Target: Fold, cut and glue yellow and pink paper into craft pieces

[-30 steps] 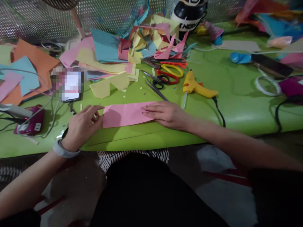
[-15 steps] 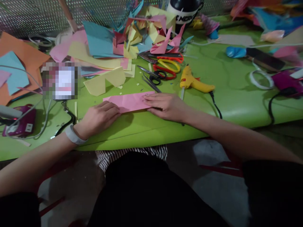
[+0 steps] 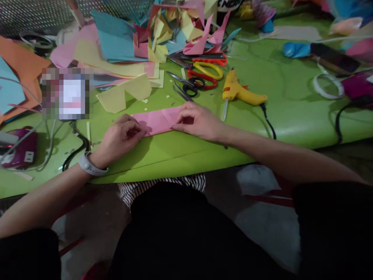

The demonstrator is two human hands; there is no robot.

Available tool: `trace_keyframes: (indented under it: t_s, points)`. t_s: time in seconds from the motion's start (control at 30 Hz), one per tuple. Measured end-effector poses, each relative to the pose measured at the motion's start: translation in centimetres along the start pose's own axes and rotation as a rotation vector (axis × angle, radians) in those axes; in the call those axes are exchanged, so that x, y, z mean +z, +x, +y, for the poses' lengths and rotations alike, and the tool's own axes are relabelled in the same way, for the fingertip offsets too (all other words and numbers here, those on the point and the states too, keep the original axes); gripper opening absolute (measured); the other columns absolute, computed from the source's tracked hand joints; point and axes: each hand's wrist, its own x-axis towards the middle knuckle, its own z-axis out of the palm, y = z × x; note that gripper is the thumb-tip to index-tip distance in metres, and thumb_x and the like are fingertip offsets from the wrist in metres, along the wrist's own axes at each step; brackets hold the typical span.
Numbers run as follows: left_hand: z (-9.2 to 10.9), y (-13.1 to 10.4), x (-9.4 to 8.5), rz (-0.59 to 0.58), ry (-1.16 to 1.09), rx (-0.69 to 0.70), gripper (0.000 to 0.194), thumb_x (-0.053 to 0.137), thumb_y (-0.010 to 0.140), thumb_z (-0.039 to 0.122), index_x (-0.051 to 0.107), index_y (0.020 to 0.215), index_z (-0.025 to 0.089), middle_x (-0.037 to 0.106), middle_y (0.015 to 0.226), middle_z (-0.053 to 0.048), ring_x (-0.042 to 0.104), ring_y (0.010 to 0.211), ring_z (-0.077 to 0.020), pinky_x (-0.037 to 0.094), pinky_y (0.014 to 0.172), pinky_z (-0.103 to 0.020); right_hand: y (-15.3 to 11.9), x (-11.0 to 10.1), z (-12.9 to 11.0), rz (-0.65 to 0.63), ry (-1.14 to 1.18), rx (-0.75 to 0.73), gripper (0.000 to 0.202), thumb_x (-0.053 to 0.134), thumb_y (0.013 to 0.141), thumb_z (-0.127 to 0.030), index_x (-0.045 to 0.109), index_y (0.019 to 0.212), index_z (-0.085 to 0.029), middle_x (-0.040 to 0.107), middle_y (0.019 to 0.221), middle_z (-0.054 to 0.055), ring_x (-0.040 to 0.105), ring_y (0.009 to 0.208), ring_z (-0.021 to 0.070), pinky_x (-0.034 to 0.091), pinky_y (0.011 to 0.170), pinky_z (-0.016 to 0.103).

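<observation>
A folded strip of pink paper (image 3: 160, 119) lies on the green table in front of me. At its left end my left hand (image 3: 121, 134) pinches the near edge between thumb and fingertips. My right hand (image 3: 198, 121) grips the other end, thumb along the near edge and fingers curled over the top; they cover that end. Just beyond the strip lie a cut piece of yellow paper (image 3: 126, 93) and black-handled scissors (image 3: 190, 84). A yellow glue gun (image 3: 241, 91) rests to the right of my right hand.
Folded paper pieces (image 3: 161, 33) and coloured sheets (image 3: 113, 42) are heaped at the back. Red and yellow scissors (image 3: 208, 72) lie near them. A blurred-out phone (image 3: 72, 97) and a purple box with cables (image 3: 21, 149) are at left. The table's front edge (image 3: 163, 177) runs near my lap.
Both hands have gone from lying flat on the pink paper to pinching its near edge. The view has shifted slightly, so the table items appear higher.
</observation>
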Motion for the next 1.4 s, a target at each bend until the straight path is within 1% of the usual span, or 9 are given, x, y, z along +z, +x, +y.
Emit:
trace_keyframes:
  t_s: [0.23, 0.77, 0.87, 0.93, 1.0, 1.03, 1.1, 1.23, 1.4]
  points:
    - [0.0, 0.1, -0.3, -0.019, 0.111, -0.036, 0.024, 0.06, 0.09, 0.039, 0.065, 0.082, 0.017, 0.06, 0.095, -0.008, 0.058, 0.071, -0.0142, 0.051, 0.064, -0.03, 0.1, -0.6, 0.0, -0.084, 0.131, 0.064, 0.029, 0.075, 0.078, -0.045, 0.064, 0.071, -0.019, 0.055, 0.086, 0.003, 0.049, 0.079, 0.0179, 0.038, 0.073, 0.033]
    - [-0.6, -0.4, -0.9, 0.006, 0.309, -0.02, 0.034, 0.059, 0.091, 0.047, 0.06, 0.071, 0.019, 0.06, 0.083, -0.008, 0.06, 0.088, -0.0223, 0.052, 0.074, -0.035, -0.4, -2.2, 0.9, -0.13, 0.105, 0.085, 0.028, 0.074, 0.077, -0.046, 0.064, 0.07, -0.021, 0.057, 0.087, 0.004, 0.054, 0.084, 0.0209, 0.043, 0.079, 0.037]
    - [-0.2, -0.7, -1.3, 0.007, 0.494, 0.006, 0.03, 0.057, 0.093, 0.043, 0.064, 0.082, 0.017, 0.064, 0.091, -0.012, 0.062, 0.091, -0.0267, 0.052, 0.078, -0.041, -0.3, -2.3, 1.1, -0.136, 0.105, 0.084, 0.03, 0.074, 0.076, -0.048, 0.064, 0.07, -0.021, 0.057, 0.086, 0.004, 0.054, 0.083, 0.0209, 0.043, 0.079, 0.037]
    - [0.8, -1.2, -1.1, 0.011, 0.612, 0.073, 0.026, 0.051, 0.097, 0.034, 0.066, 0.103, 0.014, 0.067, 0.108, -0.015, 0.062, 0.102, -0.0301, 0.05, 0.086, -0.046, -0.3, -2.2, 1.1, -0.143, 0.103, 0.08, 0.03, 0.073, 0.077, -0.049, 0.064, 0.07, -0.021, 0.057, 0.086, 0.004, 0.054, 0.083, 0.0211, 0.043, 0.08, 0.037]
    - [1.9, -1.7, -0.4, -0.019, 0.629, 0.22, 0.034, 0.041, 0.1, 0.024, 0.056, 0.13, 0.015, 0.06, 0.134, -0.015, 0.056, 0.124, -0.0294, 0.044, 0.101, -0.047, -0.2, -2.1, 1.0, -0.147, 0.097, 0.082, 0.031, 0.072, 0.076, -0.049, 0.064, 0.07, -0.021, 0.057, 0.085, 0.004, 0.054, 0.083, 0.0212, 0.043, 0.08, 0.037]
    - [2.5, -1.9, 0.1, -0.045, 0.612, 0.302, 0.042, 0.038, 0.101, 0.021, 0.046, 0.141, 0.014, 0.052, 0.146, -0.015, 0.047, 0.136, -0.0283, 0.038, 0.109, -0.046, -0.1, -2.1, 1.0, -0.144, 0.095, 0.084, 0.031, 0.072, 0.076, -0.05, 0.064, 0.069, -0.021, 0.057, 0.085, 0.004, 0.054, 0.083, 0.0211, 0.042, 0.08, 0.037]
    - [3.2, -2.4, 1.5, -0.067, 0.569, 0.407, 0.059, 0.038, 0.102, 0.034, 0.025, 0.154, 0.009, 0.037, 0.156, -0.019, 0.03, 0.148, -0.0291, 0.024, 0.119, -0.048, 0.0, -1.9, 1.0, -0.136, 0.093, 0.091, 0.032, 0.072, 0.075, -0.05, 0.065, 0.069, -0.02, 0.057, 0.085, 0.004, 0.054, 0.082, 0.0208, 0.042, 0.079, 0.037]
    - [3.0, -2.8, 4.0, -0.135, 0.472, 0.463, 0.1, 0.035, 0.093, 0.071, -0.004, 0.157, 0.005, 0.023, 0.16, -0.025, 0.018, 0.151, -0.0337, 0.01, 0.122, -0.052, 0.0, -1.7, 0.9, -0.125, 0.084, 0.101, 0.028, 0.072, 0.077, -0.047, 0.065, 0.069, -0.021, 0.059, 0.086, 0.005, 0.054, 0.083, 0.0215, 0.042, 0.08, 0.038]
    - [2.0, -2.7, 4.4, -0.164, 0.398, 0.443, 0.102, 0.032, 0.092, 0.074, -0.015, 0.157, 0.011, 0.014, 0.164, -0.021, 0.011, 0.153, -0.0311, 0.002, 0.123, -0.049, -1.0, -1.0, 0.9, -0.033, 0.103, 0.114, 0.022, 0.071, 0.078, -0.042, 0.066, 0.073, -0.022, 0.057, 0.089, 0.006, 0.056, 0.087, 0.0229, 0.045, 0.084, 0.042]
